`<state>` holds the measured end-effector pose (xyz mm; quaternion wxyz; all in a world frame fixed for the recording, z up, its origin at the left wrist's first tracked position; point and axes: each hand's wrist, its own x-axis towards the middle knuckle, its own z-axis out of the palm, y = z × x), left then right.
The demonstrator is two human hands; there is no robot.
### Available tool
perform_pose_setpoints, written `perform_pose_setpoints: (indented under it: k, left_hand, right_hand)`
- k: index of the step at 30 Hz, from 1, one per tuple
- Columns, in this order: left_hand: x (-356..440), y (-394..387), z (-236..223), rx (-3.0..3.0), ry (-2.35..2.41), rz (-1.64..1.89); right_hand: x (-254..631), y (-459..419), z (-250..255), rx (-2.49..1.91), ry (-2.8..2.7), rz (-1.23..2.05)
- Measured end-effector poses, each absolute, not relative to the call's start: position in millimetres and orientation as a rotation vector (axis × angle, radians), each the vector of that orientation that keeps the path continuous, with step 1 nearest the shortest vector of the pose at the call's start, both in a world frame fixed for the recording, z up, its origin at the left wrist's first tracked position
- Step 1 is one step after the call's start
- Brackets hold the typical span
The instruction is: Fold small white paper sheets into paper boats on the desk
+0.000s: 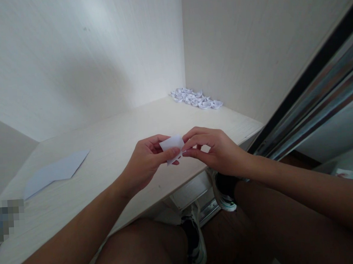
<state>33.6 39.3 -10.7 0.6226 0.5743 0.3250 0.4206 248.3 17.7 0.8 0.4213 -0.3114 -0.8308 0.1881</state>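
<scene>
A small piece of white paper [171, 143], partly folded, is held in the air over the shelf's front edge. My left hand [150, 157] grips it, thumb on the near face and fingers behind. At the paper's right edge, my right hand [209, 146] pinches with thumb and fingertips. The exact fold under the fingertips is hidden. Farther back, in the corner, lies a heap of small folded white papers [195, 98]. White paper sheets [57, 169] rest on the shelf to the left of my left hand.
The pale wooden shelf [129, 126] has walls at its back and sides. Dark-edged metal sliding rails [304, 82] run along the right. Below the front edge are my legs, my shoes [197, 241] and a dark floor. A blurred-out patch covers the far left edge.
</scene>
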Motion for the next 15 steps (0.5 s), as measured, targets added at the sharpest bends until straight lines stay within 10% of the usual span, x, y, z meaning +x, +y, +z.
perform_pose_setpoints:
  k: [15]
  left_hand:
    - [36.0,36.6,-3.3,1.242,0.767,0.925]
  right_hand:
    - [251.1,20.0,-0.4,-0.710,-2.102,0.368]
